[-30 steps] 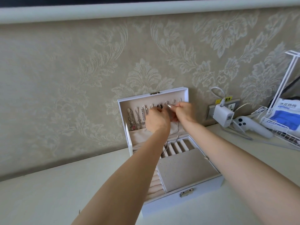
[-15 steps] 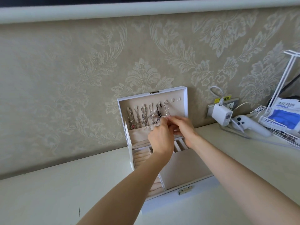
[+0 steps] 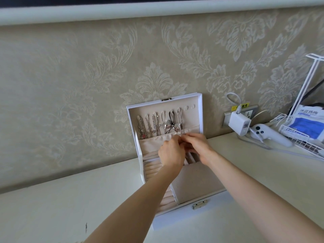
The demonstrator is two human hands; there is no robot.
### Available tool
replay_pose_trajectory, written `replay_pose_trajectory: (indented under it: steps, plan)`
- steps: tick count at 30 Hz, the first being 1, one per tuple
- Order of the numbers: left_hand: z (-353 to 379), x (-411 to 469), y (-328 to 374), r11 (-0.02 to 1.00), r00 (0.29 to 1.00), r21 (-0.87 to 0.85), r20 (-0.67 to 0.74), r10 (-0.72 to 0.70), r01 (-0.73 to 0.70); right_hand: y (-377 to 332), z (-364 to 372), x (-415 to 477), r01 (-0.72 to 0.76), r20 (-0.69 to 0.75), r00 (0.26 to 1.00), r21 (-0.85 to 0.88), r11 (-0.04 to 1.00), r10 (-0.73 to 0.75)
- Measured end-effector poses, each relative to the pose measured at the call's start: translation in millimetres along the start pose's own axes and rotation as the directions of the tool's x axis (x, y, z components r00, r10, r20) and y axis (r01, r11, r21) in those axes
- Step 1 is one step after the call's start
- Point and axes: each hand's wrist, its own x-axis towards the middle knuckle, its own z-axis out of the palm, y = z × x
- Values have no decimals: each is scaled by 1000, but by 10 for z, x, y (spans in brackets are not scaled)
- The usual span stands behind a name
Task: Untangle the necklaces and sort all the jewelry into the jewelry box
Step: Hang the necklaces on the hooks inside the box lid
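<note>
White beige-lined jewelry box (image 3: 201, 116) open, six necklaces (image 3: 154, 125) hooked in lid. Your left hand (image 3: 171, 153) and right hand (image 3: 198, 148) pinch rightmost silver chain (image 3: 180, 120) tail at beige satin pocket (image 3: 154, 142), 6 o'clock of hooks; tucking left, task looks nearly done

The fingertips of the left grip (image 3: 171, 154) and right grip (image 3: 198, 146) meet at the rim of the pocket (image 3: 154, 142) in the lid of the jewelry box (image 3: 200, 111). The backs of the hands hide whatever they may pinch there. The lower end of the rightmost necklace (image 3: 180, 120) vanishes behind them. The other necklaces (image 3: 149, 125) drop out of sight into the pocket. Both forearms cover much of the box's tray. The right edge cuts off the wire basket (image 3: 298, 142), white stand (image 3: 306, 79) and blue packet (image 3: 310, 125). The print on the yellow sticker (image 3: 240, 106) is too small to read.
</note>
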Motion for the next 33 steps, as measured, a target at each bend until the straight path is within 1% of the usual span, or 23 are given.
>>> replay_pose_trajectory:
  steps: [2, 4, 6, 8, 10, 12, 15, 16, 18, 20, 22, 24, 28, 30, 31, 33]
  plan:
    - [-5, 21, -14, 1000, 1000, -14, 12, -11, 12, 10, 15, 15, 6, 2, 1000, -18, 1000, -6]
    - [-18, 17, -11, 1000, 1000, 9, -6, -4, 4, 21, 21, 20, 12, -28, 1000, -15, 1000, -12]
    - [-19, -16, -15, 999, 996, 17, -81, 30, -29, 33, 7, 31, 32, -85, 996, -21, 999, -33]
    - [-10, -50, -21, 994, 980, -38, -177, 92, -100, 55, -13, 46, 39, -142, 989, -63, 997, -48]
    - [24, -40, -31, 981, 959, -29, -218, 181, -191, 82, -21, 63, 25, -182, 982, -128, 991, -48]
    - [55, -24, -31, 962, 939, 13, -212, 270, -274, 97, -9, 68, 31, -212, 974, -231, 972, -82]
    - [55, -40, -25, 930, 911, 26, -190, 365, -367, 112, 10, 23, 50, -208, 964, -474, 879, -167]
    - [68, -37, -38, 919, 901, 56, -183, 393, -390, 123, 8, -1, 56, -207, 960, -524, 850, -191]
    - [104, -5, -85, 904, 893, 155, -159, 422, -399, 156, -21, -39, 95, -220, 942, -551, 829, -254]
    - [111, 27, -115, 887, 895, 269, -144, 422, -375, 189, -63, -54, 148, -245, 918, -516, 843, -311]
    - [123, 38, -123, 866, 895, 340, -124, 428, -367, 188, -90, -66, 189, -282, 908, -382, 905, -309]
    - [134, 11, -120, 855, 901, 375, -103, 422, -358, 141, -102, -82, 233, -324, 897, -232, 944, -301]
    - [165, -43, -103, 870, 918, 374, -100, 383, -322, 55, -128, -88, 254, -319, 914, -38, 967, -252]
    - [180, -52, -94, 877, 927, 381, -109, 358, -294, 44, -151, -77, 291, -324, 909, 48, 955, -261]
    - [188, -55, -93, 883, 931, 376, -117, 345, -280, 39, -159, -66, 318, -339, 900, 77, 945, -275]
    - [197, -66, -93, 895, 936, 357, -124, 328, -266, 19, -167, -41, 363, -355, 879, 66, 929, -319]
